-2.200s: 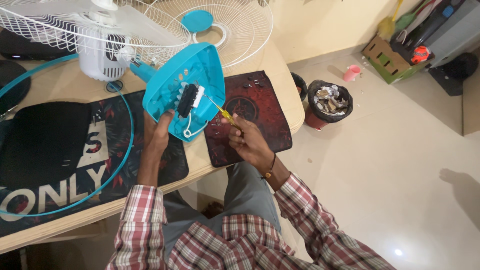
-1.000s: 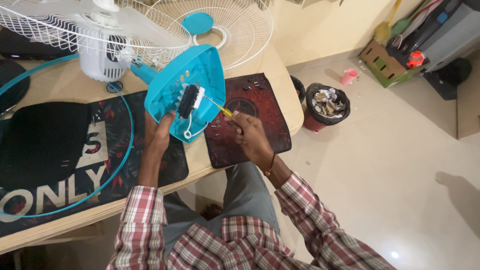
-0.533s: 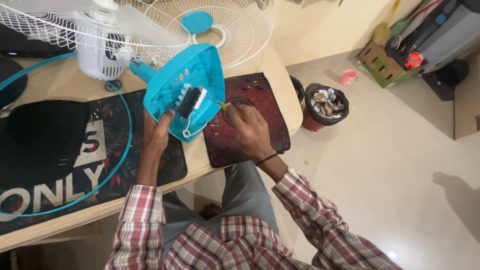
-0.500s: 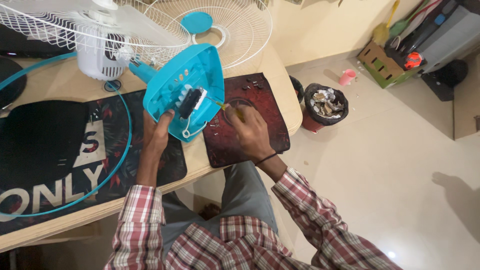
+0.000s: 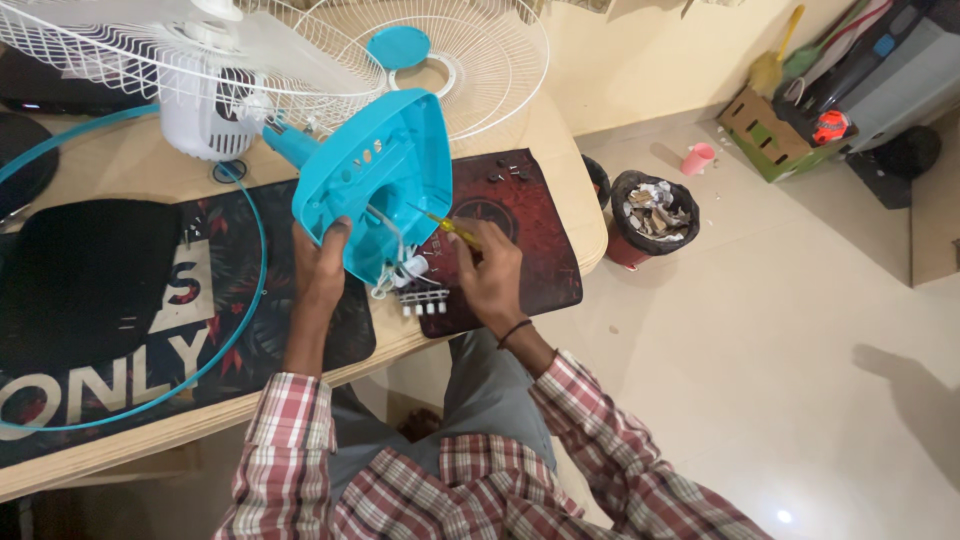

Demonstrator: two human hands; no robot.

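Centrally, your left hand (image 5: 322, 262) grips the tilted turquoise fan base (image 5: 375, 180) over the tabletop (image 5: 560, 170) edge. Your right hand (image 5: 488, 272), just right of it, pinches a yellow screwdriver (image 5: 450, 226) whose shaft slants up-left into the base's open underside.

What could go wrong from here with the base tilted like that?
The switch block hangs out of the blue base on thin white wires; its weight could strain them. The left hand alone holds the tilted base, so a push from the screwdriver in the right hand might slip it. Small screws lie loose on the red mat near the table edge.
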